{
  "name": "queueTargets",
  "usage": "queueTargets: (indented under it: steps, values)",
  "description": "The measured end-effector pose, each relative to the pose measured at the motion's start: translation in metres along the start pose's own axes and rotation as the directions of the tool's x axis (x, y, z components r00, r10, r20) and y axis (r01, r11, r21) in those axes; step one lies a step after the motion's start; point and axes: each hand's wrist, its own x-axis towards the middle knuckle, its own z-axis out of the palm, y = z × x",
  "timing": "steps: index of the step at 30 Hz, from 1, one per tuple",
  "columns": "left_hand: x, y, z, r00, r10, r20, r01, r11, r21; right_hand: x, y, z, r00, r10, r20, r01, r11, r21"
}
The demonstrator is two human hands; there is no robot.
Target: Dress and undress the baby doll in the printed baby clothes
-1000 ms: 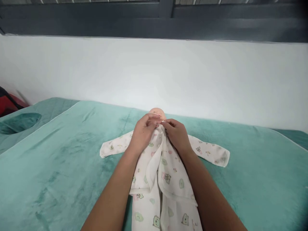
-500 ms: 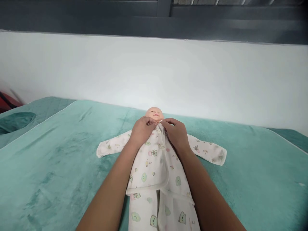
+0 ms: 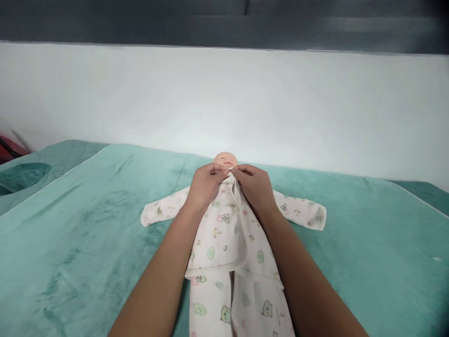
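Observation:
A baby doll [image 3: 225, 158] lies on its back on a teal blanket [image 3: 87, 234], dressed in a white romper [image 3: 224, 243] printed with small bears. Its sleeves spread out to both sides. My left hand [image 3: 205, 185] and my right hand [image 3: 254, 185] meet at the romper's neckline just below the doll's chin. Each hand pinches one edge of the front opening, fingers closed on the cloth. The hands hide the collar and most of the doll's head.
The blanket covers a bed that runs up to a white wall [image 3: 224, 103] with a dark window frame [image 3: 224, 21] above. A dark green pillow [image 3: 21, 175] and a red thing [image 3: 9, 150] lie at the far left.
The romper's left front flap, loose and standing open a second ago, now lies flat across the doll's chest. Both hands stay at the neckline and have shifted slightly up.

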Motion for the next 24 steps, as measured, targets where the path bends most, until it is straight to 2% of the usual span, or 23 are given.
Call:
queueTargets:
  steps: [4,9,12,16,20,24]
  values:
    - [0.001,-0.001,-0.002,0.999,-0.043,-0.004,0.043,0.999,-0.031,-0.002,0.001,0.000,1.000,0.025,0.012,-0.025,1.000,0.017]
    - [0.001,0.002,-0.004,0.999,-0.033,0.003,0.033,0.999,-0.038,-0.004,0.001,-0.002,0.999,0.009,0.047,-0.009,1.000,0.012]
    - [-0.001,0.005,-0.003,0.999,-0.046,-0.003,0.046,0.999,-0.023,-0.006,-0.001,-0.001,0.994,-0.073,0.081,0.078,0.996,-0.051]
    - [-0.002,0.005,-0.001,0.998,-0.063,0.023,0.064,0.996,-0.059,-0.011,-0.005,0.000,0.968,-0.176,0.181,0.217,0.946,-0.242]
    - [0.000,0.004,-0.001,0.998,-0.056,-0.018,0.057,0.997,0.054,-0.017,-0.006,0.000,0.979,-0.153,0.132,0.189,0.927,-0.324]
    - [0.004,0.003,-0.004,1.000,-0.018,-0.025,0.024,0.971,0.238,-0.021,-0.006,-0.001,0.995,-0.084,0.057,0.094,0.975,-0.203]
